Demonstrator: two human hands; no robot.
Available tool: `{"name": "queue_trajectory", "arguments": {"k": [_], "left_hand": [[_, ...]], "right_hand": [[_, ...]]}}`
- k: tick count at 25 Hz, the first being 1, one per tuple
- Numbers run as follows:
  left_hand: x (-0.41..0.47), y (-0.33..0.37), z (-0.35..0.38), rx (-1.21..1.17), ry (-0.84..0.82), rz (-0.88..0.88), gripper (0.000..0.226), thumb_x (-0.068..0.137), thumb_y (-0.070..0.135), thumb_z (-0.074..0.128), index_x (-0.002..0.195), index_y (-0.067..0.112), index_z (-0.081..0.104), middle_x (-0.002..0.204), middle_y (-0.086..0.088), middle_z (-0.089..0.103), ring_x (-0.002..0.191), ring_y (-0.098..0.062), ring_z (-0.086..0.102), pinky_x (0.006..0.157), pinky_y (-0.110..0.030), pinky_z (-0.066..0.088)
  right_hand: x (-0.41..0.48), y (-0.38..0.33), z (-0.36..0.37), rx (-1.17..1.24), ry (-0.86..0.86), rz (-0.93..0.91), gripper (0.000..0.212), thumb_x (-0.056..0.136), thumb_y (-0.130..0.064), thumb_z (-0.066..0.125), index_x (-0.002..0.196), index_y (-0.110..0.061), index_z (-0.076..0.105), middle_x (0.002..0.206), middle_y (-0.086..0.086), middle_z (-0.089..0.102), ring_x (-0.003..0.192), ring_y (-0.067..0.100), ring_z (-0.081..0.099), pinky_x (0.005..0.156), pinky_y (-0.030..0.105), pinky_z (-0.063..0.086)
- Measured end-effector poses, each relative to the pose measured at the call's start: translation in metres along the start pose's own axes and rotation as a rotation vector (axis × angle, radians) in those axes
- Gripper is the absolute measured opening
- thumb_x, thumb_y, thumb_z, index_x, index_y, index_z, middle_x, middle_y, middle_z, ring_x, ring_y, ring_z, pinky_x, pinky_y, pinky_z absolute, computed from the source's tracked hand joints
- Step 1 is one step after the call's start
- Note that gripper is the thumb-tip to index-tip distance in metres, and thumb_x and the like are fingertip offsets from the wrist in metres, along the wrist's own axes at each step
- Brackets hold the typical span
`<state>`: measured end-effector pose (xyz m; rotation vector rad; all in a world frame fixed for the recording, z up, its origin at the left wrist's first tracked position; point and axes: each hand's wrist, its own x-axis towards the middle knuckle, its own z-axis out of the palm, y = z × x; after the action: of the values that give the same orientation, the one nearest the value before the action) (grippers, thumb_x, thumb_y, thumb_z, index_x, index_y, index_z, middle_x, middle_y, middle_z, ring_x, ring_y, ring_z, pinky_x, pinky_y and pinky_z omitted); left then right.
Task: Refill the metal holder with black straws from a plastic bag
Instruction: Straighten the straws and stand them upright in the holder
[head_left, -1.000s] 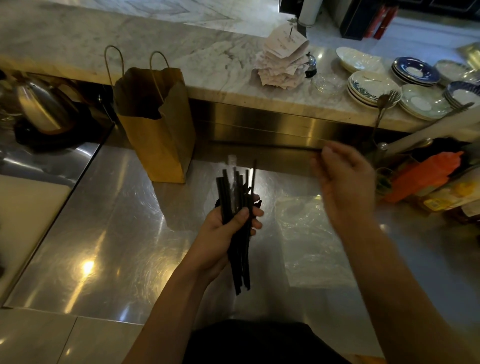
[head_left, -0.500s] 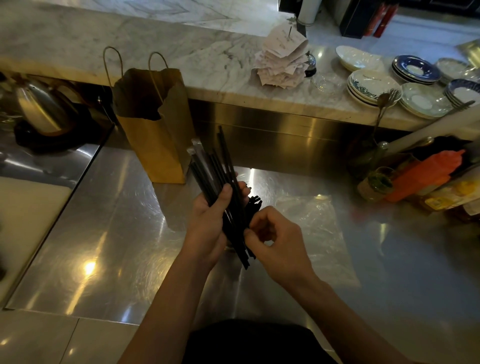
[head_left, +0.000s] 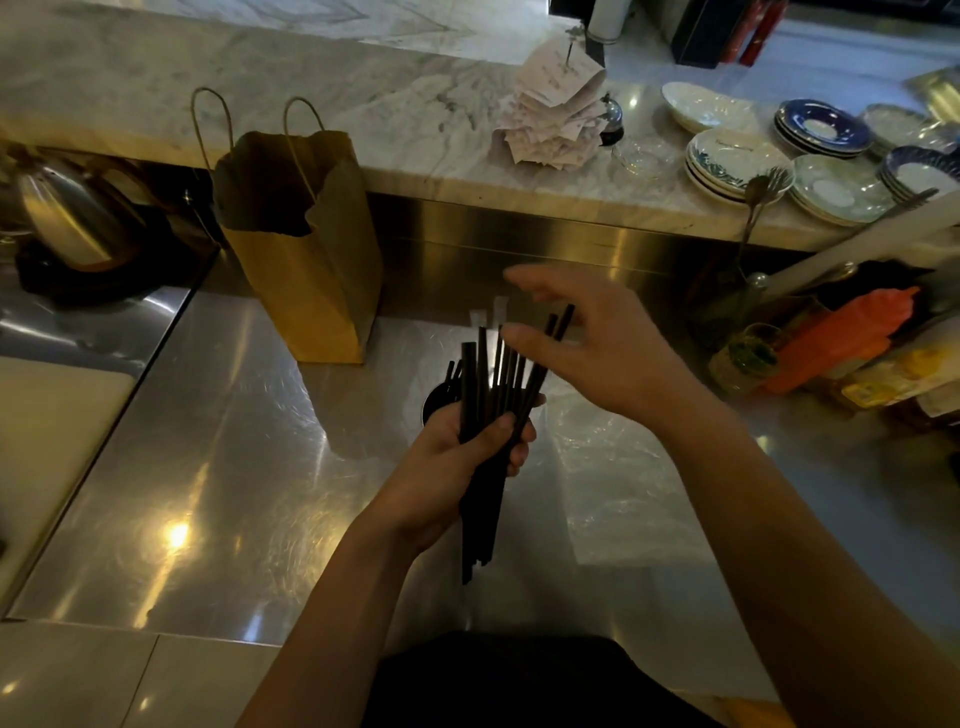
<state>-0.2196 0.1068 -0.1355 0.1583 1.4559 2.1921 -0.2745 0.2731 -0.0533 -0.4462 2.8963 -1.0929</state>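
**Hands sort a bundle of straws above the holder**

Left hand (head_left: 457, 457) is closed around a bundle of black straws (head_left: 488, 415), held upright over the steel counter (head_left: 208, 467), probably so the ends can be evened out before they drop in. I count roughly ten, though they overlap too much to be sure. Right hand (head_left: 587, 353) hovers just above the straw tips with fingers spread wide and gripping nothing, seemingly ready to tap or pick at them.

Just behind the left hand, partly hidden, sits the metal holder (head_left: 434, 402), with a few straws apparently in it already. One clear plastic bag (head_left: 613, 478) lies flat on the counter to the right, looking emptied.

Farther back stands one brown paper bag (head_left: 306, 260) with two handles. On the marble ledge (head_left: 311, 104) beyond are a spike of paper slips (head_left: 556, 119) and about six stacks of plates (head_left: 737, 161).
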Motion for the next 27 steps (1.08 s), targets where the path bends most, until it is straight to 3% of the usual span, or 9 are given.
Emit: {"name": "queue_trajectory", "arguments": {"k": [4,6,11,16,20,23,25,27], "left_hand": [[-0.003,0.001,0.001,0.031,-0.040,0.000,0.030,0.103,0.011,0.043,0.129,0.003,0.056,0.083,0.000,0.060,0.074,-0.014,0.055,0.074,-0.031,0.045],[-0.004,0.001,-0.001,0.033,-0.041,-0.004,0.031,0.103,0.010,0.042,0.130,0.002,0.055,0.083,0.001,0.061,0.074,-0.013,0.055,0.075,-0.031,0.045],[-0.002,0.002,0.000,0.023,-0.034,-0.021,0.031,0.103,0.012,0.044,0.130,0.003,0.055,0.085,0.000,0.061,0.075,-0.014,0.055,0.074,-0.031,0.045],[-0.001,0.002,0.000,0.025,-0.041,-0.041,0.032,0.103,0.012,0.043,0.131,-0.001,0.052,0.083,0.001,0.062,0.074,-0.013,0.056,0.073,-0.031,0.045],[-0.004,0.002,0.000,0.005,-0.067,-0.051,0.030,0.103,0.009,0.042,0.130,0.000,0.053,0.081,0.002,0.061,0.073,-0.013,0.054,0.073,-0.031,0.044],[-0.005,0.002,-0.002,0.029,-0.083,-0.045,0.027,0.103,0.009,0.042,0.124,0.005,0.058,0.082,0.001,0.061,0.074,-0.014,0.054,0.074,-0.032,0.044],[-0.005,0.002,-0.002,0.051,-0.083,-0.051,0.027,0.103,0.010,0.043,0.125,0.004,0.057,0.084,-0.001,0.060,0.074,-0.015,0.054,0.075,-0.033,0.044],[-0.006,0.001,-0.001,0.069,-0.080,-0.053,0.029,0.103,0.010,0.043,0.128,0.002,0.056,0.084,0.000,0.061,0.074,-0.014,0.054,0.074,-0.031,0.045]], "right_hand": [[0.002,0.001,0.001,0.160,-0.091,-0.015,0.009,0.089,-0.023,0.064,0.097,-0.027,0.068,0.087,-0.017,0.066,0.083,-0.007,0.062,0.073,0.006,0.045],[0.000,0.001,0.003,0.248,-0.072,-0.002,0.007,0.088,-0.020,0.065,0.092,-0.025,0.069,0.084,-0.013,0.068,0.081,-0.005,0.064,0.074,0.006,0.047],[-0.003,0.004,0.011,0.393,0.127,0.039,0.010,0.084,-0.017,0.071,0.094,-0.016,0.073,0.086,-0.005,0.073,0.083,0.008,0.070,0.079,0.029,0.058],[-0.009,0.007,0.019,0.219,0.216,-0.009,0.012,0.085,-0.020,0.071,0.096,-0.021,0.073,0.091,-0.013,0.071,0.087,0.003,0.066,0.079,0.017,0.053],[-0.008,0.010,0.021,0.080,0.215,-0.072,0.018,0.088,-0.024,0.068,0.105,-0.020,0.071,0.111,-0.004,0.067,0.104,0.003,0.059,0.090,0.009,0.041],[-0.003,0.008,0.017,-0.042,0.073,-0.138,0.030,0.089,-0.038,0.060,0.117,-0.028,0.065,0.120,-0.007,0.062,0.114,0.009,0.055,0.098,0.025,0.042],[0.000,0.008,0.014,-0.058,0.025,-0.162,0.029,0.087,-0.045,0.057,0.108,-0.030,0.069,0.112,-0.010,0.066,0.108,0.010,0.059,0.094,0.038,0.048],[0.001,0.008,0.010,-0.072,0.007,-0.170,0.027,0.085,-0.045,0.057,0.102,-0.029,0.070,0.109,-0.010,0.067,0.106,0.010,0.060,0.093,0.042,0.049]]}}
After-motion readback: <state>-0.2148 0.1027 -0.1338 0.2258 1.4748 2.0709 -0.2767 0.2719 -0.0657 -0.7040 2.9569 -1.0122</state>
